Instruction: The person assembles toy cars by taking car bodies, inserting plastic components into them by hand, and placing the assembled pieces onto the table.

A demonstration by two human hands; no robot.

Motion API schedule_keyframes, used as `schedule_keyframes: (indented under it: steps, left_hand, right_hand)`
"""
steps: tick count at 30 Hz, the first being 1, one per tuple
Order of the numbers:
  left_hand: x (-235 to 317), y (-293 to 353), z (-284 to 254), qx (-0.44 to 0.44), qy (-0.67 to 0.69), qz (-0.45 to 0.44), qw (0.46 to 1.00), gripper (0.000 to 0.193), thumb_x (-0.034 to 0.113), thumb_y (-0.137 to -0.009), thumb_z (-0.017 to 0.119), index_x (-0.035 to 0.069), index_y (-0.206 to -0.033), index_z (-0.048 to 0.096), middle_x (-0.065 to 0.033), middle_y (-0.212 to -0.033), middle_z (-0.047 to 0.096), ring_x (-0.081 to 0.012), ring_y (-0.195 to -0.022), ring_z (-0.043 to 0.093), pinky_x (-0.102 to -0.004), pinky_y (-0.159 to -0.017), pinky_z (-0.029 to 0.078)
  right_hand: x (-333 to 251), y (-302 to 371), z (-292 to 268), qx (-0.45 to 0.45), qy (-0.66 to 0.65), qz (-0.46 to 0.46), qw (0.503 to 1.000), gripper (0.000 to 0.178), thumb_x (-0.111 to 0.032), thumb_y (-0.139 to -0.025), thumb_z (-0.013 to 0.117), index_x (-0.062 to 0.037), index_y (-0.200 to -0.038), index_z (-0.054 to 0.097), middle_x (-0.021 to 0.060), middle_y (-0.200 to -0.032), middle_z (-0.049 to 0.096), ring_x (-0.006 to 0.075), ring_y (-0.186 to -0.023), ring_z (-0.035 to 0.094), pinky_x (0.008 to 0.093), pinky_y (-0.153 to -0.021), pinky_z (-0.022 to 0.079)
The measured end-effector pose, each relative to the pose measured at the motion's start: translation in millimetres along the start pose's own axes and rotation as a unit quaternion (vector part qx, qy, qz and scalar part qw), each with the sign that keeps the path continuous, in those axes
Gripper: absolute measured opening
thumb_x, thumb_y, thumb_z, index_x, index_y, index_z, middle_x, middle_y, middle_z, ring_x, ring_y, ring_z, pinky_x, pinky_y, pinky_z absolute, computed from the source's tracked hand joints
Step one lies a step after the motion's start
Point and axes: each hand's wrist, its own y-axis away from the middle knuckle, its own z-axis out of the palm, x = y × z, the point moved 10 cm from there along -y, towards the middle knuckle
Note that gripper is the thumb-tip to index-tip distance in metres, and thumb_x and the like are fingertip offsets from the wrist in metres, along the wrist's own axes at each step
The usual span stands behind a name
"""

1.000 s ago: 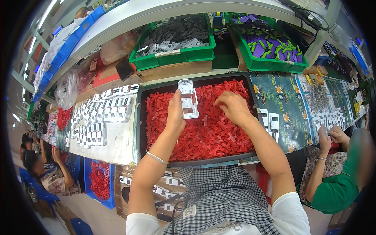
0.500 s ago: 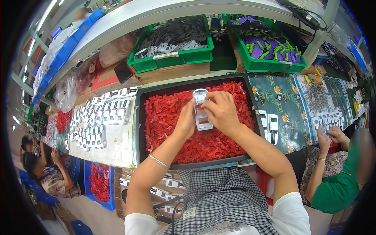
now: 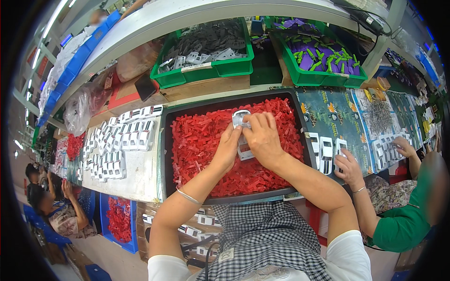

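Note:
Over the middle of a black tray (image 3: pixel 165 164), I hold a white toy car body (image 3: pixel 243 153) with its long side pointing away from me. My left hand (image 3: pixel 229 147) grips its left side, thumb near the top. From the right, my right hand (image 3: pixel 263 138) is closed over the middle of the car body, fingertips pressed onto it. Whether a small part sits under those fingertips is hidden. Loose red plastic pieces (image 3: pixel 197 140) fill the tray beneath both hands.
White car bodies stand in rows on the left board (image 3: pixel 136 180). Green bins of grey parts (image 3: pixel 206 70) and purple-green parts (image 3: pixel 323 77) sit behind the tray. On the right, a co-worker's hand (image 3: pixel 350 168) touches a car body beside others. A blue bin (image 3: pixel 133 234) is lower left.
My right hand has shifted slightly and its fingers now press lower over the car body. The co-worker's hand has reached left with a car body, setting it beside the others.

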Motion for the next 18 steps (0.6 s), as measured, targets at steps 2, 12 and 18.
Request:
schedule_keyframes:
  steps: [2, 12, 18]
  left_hand:
    - [-1.2, -0.1, -2.4, 0.005, 0.002, 0.000, 1.000, 0.030, 0.020, -0.101, 0.041, 0.006, -0.126, 0.049, -0.0036, -0.112, 0.057, -0.0128, -0.102, 0.054, -0.0313, -0.088, 0.046]
    - [3.8, 2.7, -0.9, 0.024, -0.004, 0.013, 1.000, 0.028, 0.019, -0.102, 0.039, 0.004, -0.123, 0.049, -0.0046, -0.108, 0.055, -0.0129, -0.099, 0.052, -0.0298, -0.088, 0.045]
    - [1.1, 3.7, 3.7, 0.013, 0.009, -0.014, 1.000, 0.030, 0.019, -0.101, 0.040, 0.004, -0.125, 0.049, -0.0050, -0.112, 0.056, -0.0125, -0.102, 0.054, -0.0294, -0.088, 0.045]
  right_hand:
    - [-4.5, 0.3, 1.6, -0.010, 0.008, -0.006, 1.000, 0.012, -0.007, -0.072, 0.061, -0.0031, -0.083, 0.064, 0.0085, -0.104, 0.057, 0.0258, -0.100, 0.052, 0.0464, -0.096, 0.035]
    - [10.1, 3.2, 0.4, 0.016, -0.037, 0.037, 0.999, 0.012, -0.009, -0.069, 0.064, -0.0023, -0.079, 0.064, 0.0076, -0.097, 0.058, 0.0249, -0.094, 0.053, 0.0430, -0.088, 0.037]
    - [12.5, 1.5, -2.6, 0.005, -0.034, 0.044, 0.998, 0.011, -0.007, -0.069, 0.068, -0.0033, -0.079, 0.064, 0.0066, -0.098, 0.058, 0.0245, -0.094, 0.053, 0.0417, -0.086, 0.036]
